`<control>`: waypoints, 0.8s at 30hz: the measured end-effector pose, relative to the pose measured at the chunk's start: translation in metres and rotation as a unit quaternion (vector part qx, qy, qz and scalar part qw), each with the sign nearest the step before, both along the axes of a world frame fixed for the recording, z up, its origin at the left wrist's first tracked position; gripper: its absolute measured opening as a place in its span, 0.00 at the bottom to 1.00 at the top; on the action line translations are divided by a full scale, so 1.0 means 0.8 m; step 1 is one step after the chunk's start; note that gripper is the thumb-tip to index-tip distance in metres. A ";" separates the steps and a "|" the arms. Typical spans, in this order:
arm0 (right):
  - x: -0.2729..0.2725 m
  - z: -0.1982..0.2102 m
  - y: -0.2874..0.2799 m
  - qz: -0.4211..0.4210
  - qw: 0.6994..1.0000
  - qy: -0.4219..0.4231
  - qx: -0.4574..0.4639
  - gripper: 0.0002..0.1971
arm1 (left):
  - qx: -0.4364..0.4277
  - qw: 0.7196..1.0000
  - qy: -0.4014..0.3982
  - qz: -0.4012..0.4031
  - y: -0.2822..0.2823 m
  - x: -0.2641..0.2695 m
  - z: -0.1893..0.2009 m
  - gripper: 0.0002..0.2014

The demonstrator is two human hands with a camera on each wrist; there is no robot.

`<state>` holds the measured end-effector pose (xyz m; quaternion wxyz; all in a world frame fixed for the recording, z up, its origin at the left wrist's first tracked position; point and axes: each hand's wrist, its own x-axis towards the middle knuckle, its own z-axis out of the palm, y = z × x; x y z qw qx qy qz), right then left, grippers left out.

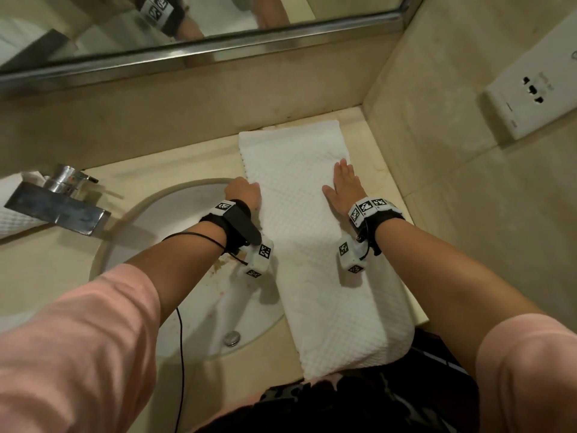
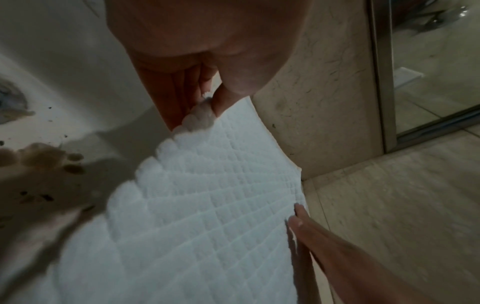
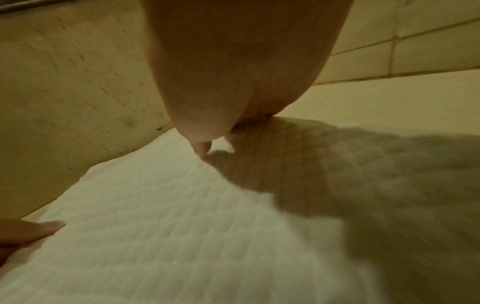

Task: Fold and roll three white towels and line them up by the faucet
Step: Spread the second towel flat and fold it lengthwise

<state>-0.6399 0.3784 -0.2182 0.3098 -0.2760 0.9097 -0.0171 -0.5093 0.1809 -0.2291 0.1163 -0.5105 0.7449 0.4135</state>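
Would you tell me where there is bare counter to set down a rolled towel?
Bare counter runs between the faucet and the spread towel, behind the sink. The right side is crowded: the towel fills it to the wall, under both hands.

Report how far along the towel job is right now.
Done: the white waffle-textured towel lies folded into a long strip on the beige stone counter beside the sink. In hand: the left hand pinches its left edge while the right hand presses flat on it. Left: rolling it. More white cloth sits behind the chrome faucet; whether it is rolled is unclear.
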 end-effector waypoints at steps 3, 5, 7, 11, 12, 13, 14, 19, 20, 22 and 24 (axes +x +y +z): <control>-0.013 0.004 -0.022 0.019 1.000 0.009 0.000 0.34 | -0.017 0.999 0.005 -0.035 -0.007 0.000 0.002 0.13; -0.021 0.005 -0.036 0.027 1.000 0.015 0.003 0.34 | -0.031 0.999 0.018 -0.037 -0.014 -0.001 0.003 0.15; -0.028 0.007 -0.049 0.024 0.999 0.024 0.008 0.34 | -0.047 0.998 0.035 -0.020 -0.023 -0.002 0.006 0.20; -0.034 0.008 -0.071 -0.003 0.998 0.046 0.036 0.34 | -0.145 0.975 0.147 -0.081 -0.034 -0.006 0.010 0.16; -0.034 0.008 -0.077 -0.010 0.998 0.052 0.043 0.34 | -0.180 0.960 0.167 -0.136 -0.037 -0.008 0.008 0.18; -0.034 0.008 -0.081 -0.019 0.997 0.055 0.049 0.34 | -0.202 0.944 0.171 -0.199 -0.041 -0.011 0.005 0.21; -0.034 0.008 -0.085 -0.026 0.997 0.058 0.052 0.34 | -0.211 0.930 0.162 -0.255 -0.043 -0.014 0.004 0.24; -0.044 0.004 -0.088 -0.043 0.997 0.051 0.047 0.36 | -0.199 0.907 0.068 -0.365 -0.055 -0.023 0.008 0.29; -0.046 0.004 -0.087 -0.045 0.997 0.046 0.044 0.37 | -0.197 0.905 0.052 -0.373 -0.055 -0.024 0.010 0.29; -0.054 0.006 -0.087 -0.059 0.997 0.029 0.032 0.39 | -0.181 0.908 0.022 -0.377 -0.056 -0.024 0.011 0.30; -0.061 0.011 -0.089 -0.085 0.996 0.021 0.015 0.39 | -0.164 0.917 0.005 -0.365 -0.059 -0.027 0.013 0.33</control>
